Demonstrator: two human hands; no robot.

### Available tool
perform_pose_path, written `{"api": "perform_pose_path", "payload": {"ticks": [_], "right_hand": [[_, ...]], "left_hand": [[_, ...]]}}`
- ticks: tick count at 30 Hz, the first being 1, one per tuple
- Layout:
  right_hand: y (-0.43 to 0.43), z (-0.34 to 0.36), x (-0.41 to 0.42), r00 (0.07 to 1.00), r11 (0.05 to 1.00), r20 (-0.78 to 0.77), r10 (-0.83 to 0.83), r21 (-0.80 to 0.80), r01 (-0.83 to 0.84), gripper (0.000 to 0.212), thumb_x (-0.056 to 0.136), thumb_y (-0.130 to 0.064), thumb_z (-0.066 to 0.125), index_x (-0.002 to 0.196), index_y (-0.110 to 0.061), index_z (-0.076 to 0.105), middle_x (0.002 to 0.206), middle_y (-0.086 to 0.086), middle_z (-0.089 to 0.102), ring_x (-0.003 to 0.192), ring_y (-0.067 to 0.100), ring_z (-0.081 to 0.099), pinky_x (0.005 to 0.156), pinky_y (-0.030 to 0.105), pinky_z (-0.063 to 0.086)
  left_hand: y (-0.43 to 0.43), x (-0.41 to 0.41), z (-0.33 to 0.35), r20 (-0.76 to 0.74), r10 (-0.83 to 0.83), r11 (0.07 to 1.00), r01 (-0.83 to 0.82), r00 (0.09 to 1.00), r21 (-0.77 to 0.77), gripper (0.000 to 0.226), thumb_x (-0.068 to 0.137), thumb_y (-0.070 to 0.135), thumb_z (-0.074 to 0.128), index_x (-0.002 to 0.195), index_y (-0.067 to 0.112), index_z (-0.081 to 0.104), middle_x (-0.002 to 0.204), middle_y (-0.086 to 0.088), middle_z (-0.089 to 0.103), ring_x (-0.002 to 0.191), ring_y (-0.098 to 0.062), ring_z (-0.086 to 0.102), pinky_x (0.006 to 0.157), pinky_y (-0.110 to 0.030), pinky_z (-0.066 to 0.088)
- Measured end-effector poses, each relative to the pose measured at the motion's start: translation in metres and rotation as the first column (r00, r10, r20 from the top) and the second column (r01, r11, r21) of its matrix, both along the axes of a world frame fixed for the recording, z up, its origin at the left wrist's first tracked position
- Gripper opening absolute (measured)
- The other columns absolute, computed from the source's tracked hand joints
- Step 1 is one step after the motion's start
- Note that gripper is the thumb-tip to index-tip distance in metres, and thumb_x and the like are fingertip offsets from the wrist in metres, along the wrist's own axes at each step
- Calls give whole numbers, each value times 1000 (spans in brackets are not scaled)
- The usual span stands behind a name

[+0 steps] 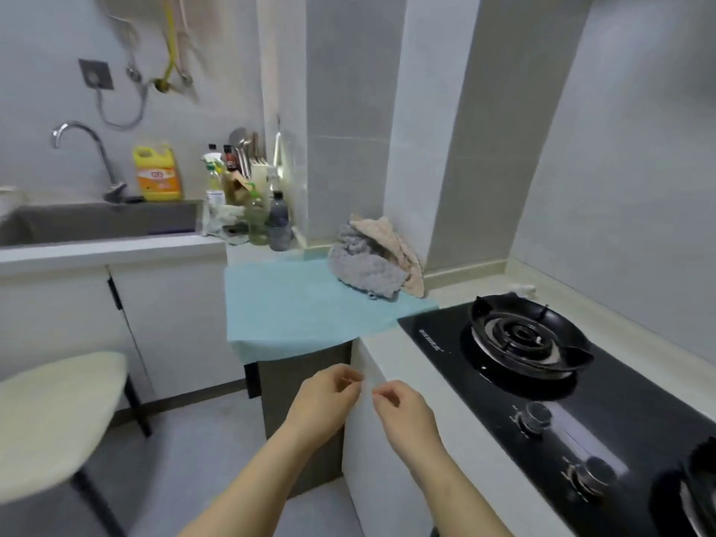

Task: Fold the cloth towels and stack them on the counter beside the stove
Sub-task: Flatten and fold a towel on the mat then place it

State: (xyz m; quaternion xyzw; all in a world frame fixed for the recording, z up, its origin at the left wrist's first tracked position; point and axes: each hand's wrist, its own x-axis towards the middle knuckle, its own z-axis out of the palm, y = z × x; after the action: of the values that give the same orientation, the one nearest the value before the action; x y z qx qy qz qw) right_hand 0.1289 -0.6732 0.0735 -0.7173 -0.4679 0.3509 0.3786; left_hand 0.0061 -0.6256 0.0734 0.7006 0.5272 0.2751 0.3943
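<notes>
A light blue towel [306, 304] lies spread flat on the counter left of the stove, its front edge hanging over the counter's edge. On its far right corner sits a crumpled grey towel [362, 267] with a beige towel [399, 248] bunched behind it against the wall. My left hand [329, 397] and my right hand [403, 412] hover close together below the counter's front edge, fingers loosely curled, holding nothing. Both hands are apart from the towels.
A black gas stove [542, 366] with burner and knobs fills the counter on the right. Bottles and a utensil holder [248, 195] crowd the corner by the sink [97, 222]. A cream stool [54, 420] stands at the left on the floor.
</notes>
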Motion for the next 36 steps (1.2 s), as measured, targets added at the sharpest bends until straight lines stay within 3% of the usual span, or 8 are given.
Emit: {"api": "perform_pose_path", "payload": {"ticks": [5,14,22,25,28,30,32,36], "right_hand": [[72,-3,-52,998,998,3,66,-7,-66,19,97,-20,46,111,-21,58,108,-6,58,102,10,53,66,11,37],[205,-27,-49,1000,1000,10,3,-13,-3,16,95,-17,46,106,-20,58,108,-5,57,95,11,51,76,20,38],[352,-38,-18,998,998,30,-48,-36,49,22,94,-16,46,112,-17,59,109,-3,58,86,12,52,68,23,41],[396,-44,-10,965,993,242,-98,-37,111,26,91,-19,49,115,-21,59,127,-3,55,111,19,49,91,30,41],[426,-49,-1,804,983,585,-106,-60,174,40,91,-27,48,132,-30,46,149,-8,31,136,19,25,110,34,21],[443,-58,7,751,974,656,-81,-108,199,50,93,-29,46,141,-33,32,155,-9,18,140,19,17,112,35,19],[458,-71,12,731,957,676,-88,-146,250,51,94,-28,44,142,-35,28,155,-9,18,139,19,19,110,34,21],[485,-99,1,661,881,669,-340,-20,474,34,91,-22,53,125,-27,54,139,-6,47,125,23,36,100,35,27]], "left_hand": [[69,-59,2,25,89,995,-88,996,-49,16,93,24,49,103,31,59,105,6,64,96,-8,60,81,-25,50],[197,-70,-15,65,128,989,-122,990,-87,16,92,22,48,100,31,59,104,5,63,94,-13,62,74,-23,48],[335,-38,-23,76,152,979,-140,985,-145,17,90,17,49,93,28,61,99,4,64,92,-21,65,71,-24,48],[381,-30,-25,54,122,983,-113,991,-145,16,91,18,49,95,28,61,102,3,64,92,-19,64,74,-26,49],[424,-28,-30,39,78,986,-72,996,-148,15,91,19,49,94,29,61,103,6,64,92,-16,64,73,-27,49],[453,-31,-36,38,65,987,-58,997,-153,16,90,19,50,91,31,61,102,6,65,91,-15,64,72,-27,49],[481,-34,-43,48,34,986,-25,998,-164,18,90,17,50,88,31,61,100,4,66,90,-17,65,72,-25,48],[538,-31,-50,60,-136,976,144,989,-163,21,90,15,49,87,32,60,90,2,67,89,-19,65,71,-23,47]]}}
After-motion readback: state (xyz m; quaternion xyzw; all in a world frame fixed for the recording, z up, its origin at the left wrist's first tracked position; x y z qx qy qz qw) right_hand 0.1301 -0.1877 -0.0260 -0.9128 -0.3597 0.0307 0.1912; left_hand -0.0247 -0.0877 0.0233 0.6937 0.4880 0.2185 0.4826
